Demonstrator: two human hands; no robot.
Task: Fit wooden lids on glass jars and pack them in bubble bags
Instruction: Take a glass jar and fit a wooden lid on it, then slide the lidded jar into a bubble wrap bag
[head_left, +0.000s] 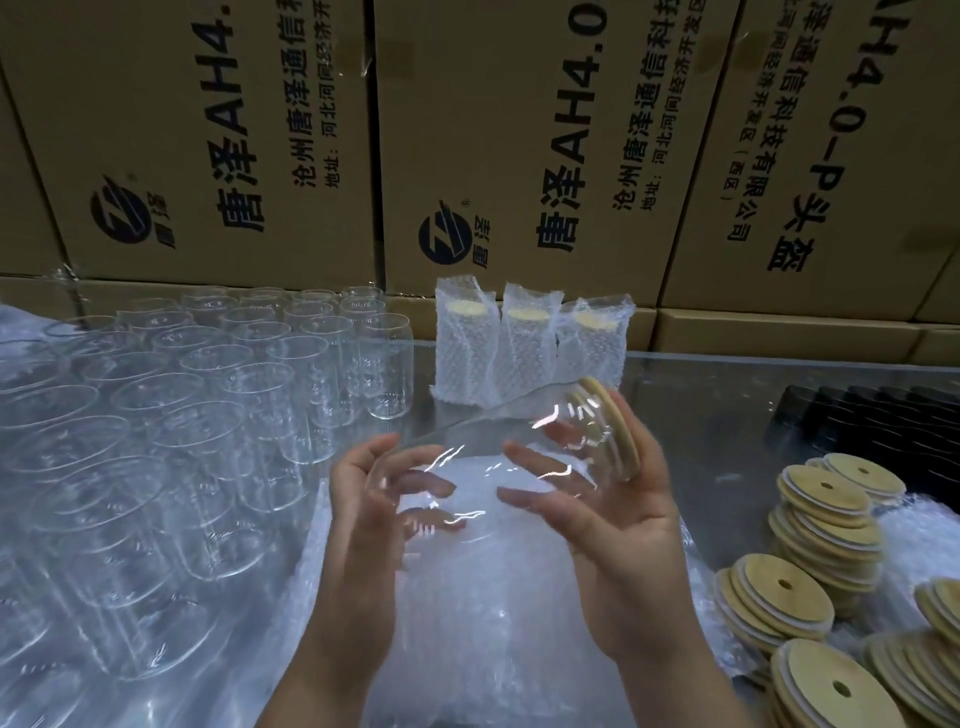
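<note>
You've got the jar tipped sideways in the air, wooden lid on, over the bubble bags at the tabletop's near edge. Your left hand curls round its base. Your right hand cups the lid end, fingers wrapped under the glass. Three packed jars stand by the far edge.
</note>
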